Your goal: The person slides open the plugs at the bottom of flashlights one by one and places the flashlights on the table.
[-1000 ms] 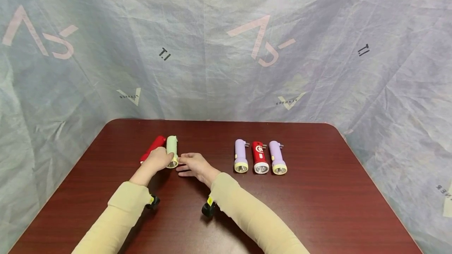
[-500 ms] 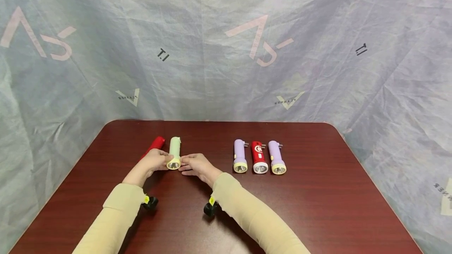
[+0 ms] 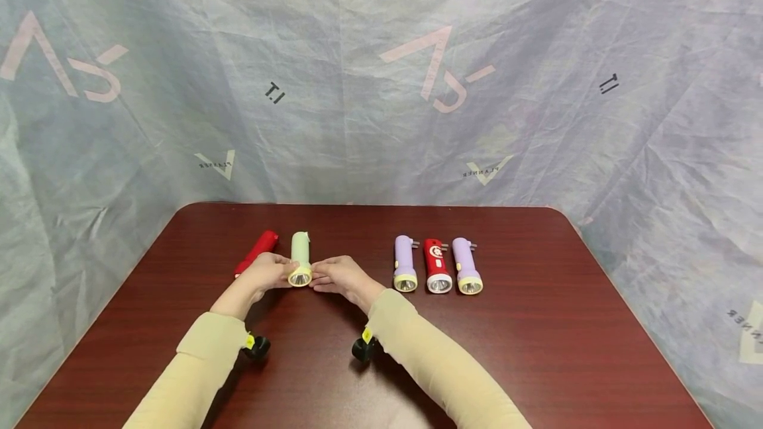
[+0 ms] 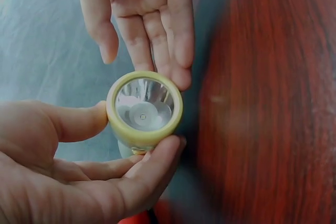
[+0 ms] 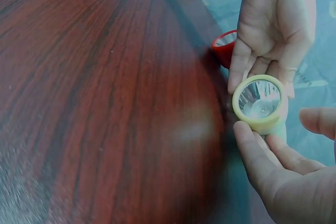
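The green flashlight (image 3: 301, 250) is pointing its lens end at the near side, and its yellow head (image 4: 113, 116) is housing a silvery reflector (image 4: 126, 103). It is occupying the far left part of the table (image 3: 536, 336), its tail stopping short of the far edge; whether it is resting on the wood, I cannot tell. A red flashlight (image 3: 259, 248) is lying slantwise to its left, nearer the left edge. A wide stretch of wood is separating it from a row on the right: a purple flashlight (image 3: 404, 260), a white-headed red one (image 3: 436, 263) and another purple one (image 3: 463, 257). Wood is also extending from the hands toward the near side.

The left hand (image 3: 266, 273) is pinching the yellow head, thumb on one side, fingers curling under the other. The right hand (image 3: 342, 277) is holding its fingers loosely extended, a fingertip touching the rim, its thumb standing apart.
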Demonstrator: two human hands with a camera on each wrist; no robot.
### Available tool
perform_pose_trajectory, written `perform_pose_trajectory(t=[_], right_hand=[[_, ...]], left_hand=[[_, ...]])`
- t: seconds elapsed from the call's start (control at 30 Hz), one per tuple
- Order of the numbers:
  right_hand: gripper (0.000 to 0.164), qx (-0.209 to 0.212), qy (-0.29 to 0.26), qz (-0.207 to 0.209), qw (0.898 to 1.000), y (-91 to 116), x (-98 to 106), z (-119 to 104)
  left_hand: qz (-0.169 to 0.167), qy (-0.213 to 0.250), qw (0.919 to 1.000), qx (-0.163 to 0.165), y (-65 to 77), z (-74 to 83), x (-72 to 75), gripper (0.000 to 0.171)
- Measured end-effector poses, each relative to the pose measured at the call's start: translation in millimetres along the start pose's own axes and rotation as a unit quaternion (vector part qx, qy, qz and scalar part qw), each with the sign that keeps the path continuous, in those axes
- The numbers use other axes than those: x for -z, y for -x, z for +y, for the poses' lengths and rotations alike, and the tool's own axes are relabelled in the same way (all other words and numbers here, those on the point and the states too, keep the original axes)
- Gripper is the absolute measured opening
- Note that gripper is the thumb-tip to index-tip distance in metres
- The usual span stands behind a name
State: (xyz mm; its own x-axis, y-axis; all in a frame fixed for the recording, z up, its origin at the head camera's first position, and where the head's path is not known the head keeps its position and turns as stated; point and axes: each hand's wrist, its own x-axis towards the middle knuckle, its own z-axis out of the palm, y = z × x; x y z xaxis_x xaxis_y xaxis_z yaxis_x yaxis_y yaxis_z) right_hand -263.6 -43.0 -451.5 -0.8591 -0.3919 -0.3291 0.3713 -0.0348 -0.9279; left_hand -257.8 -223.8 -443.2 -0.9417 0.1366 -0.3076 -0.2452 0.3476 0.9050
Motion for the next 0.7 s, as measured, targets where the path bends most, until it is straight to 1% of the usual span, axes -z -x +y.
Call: perform_pose_trajectory(t=[0.07, 0.2, 0.37, 0.47, 0.7], right_hand=[[0.025, -0.001, 0.000, -0.004, 1.000, 0.6, 1.6, -2.3], [0.025, -0.003, 0.003, -0.011, 1.000, 2.7, 5.4, -6.1], [0.025, 0.002, 0.015, -0.015, 1.000, 4.4, 9.3, -8.3], [0.026, 0.005, 0.015, -0.019, 1.000, 6.9, 11.0, -10.4], [0.028, 0.006, 0.004, -0.047, 0.999, 14.5, 15.3, -20.3]], left_hand=[[0.001, 0.003, 1.0000, -0.002, 0.4, 1.0, -0.5, 0.049], [-0.010, 0.005, 0.9999, -0.007, 3.0, 4.3, -1.0, 0.051], [-0.021, 0.011, 0.9997, -0.009, 8.7, 11.2, -2.6, 0.050], [-0.026, 0.010, 0.9995, -0.016, 13.2, 16.7, -3.5, 0.049], [-0.038, 0.022, 0.9986, -0.030, 22.1, 28.1, -2.7, 0.051]])
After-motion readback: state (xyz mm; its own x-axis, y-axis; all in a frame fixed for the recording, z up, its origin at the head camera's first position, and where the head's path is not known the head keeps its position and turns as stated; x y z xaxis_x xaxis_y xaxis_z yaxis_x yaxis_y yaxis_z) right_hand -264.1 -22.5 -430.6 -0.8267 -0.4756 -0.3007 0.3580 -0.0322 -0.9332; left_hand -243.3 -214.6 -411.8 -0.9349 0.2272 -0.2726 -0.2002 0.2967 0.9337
